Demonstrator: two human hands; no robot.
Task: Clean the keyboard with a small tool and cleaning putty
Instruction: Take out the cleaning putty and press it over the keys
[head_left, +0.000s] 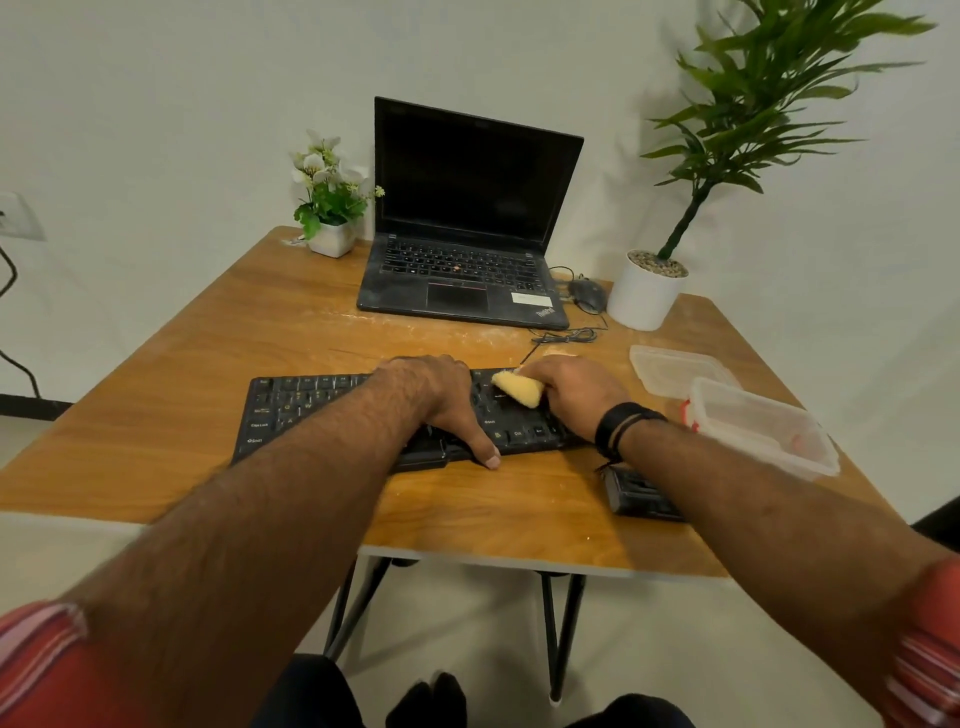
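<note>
Left hand: my left hand (436, 400) lies palm down, fingers reaching toward 12 o'clock, thumb at 5 o'clock.
Right hand: my right hand (576, 395) is curled, gripping yellow putty (517, 388) at its 9 o'clock.
Forearms: both bare, extended forward.

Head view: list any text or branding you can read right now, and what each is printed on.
"ThinkPad": laptop palm rest, near right corner.
"Caps Lock": keyboard, left edge key.
"Shift": keyboard, lower left key.
White sticker on the laptop: too blurred to read.
Other key legends on both: too small to read.
</note>
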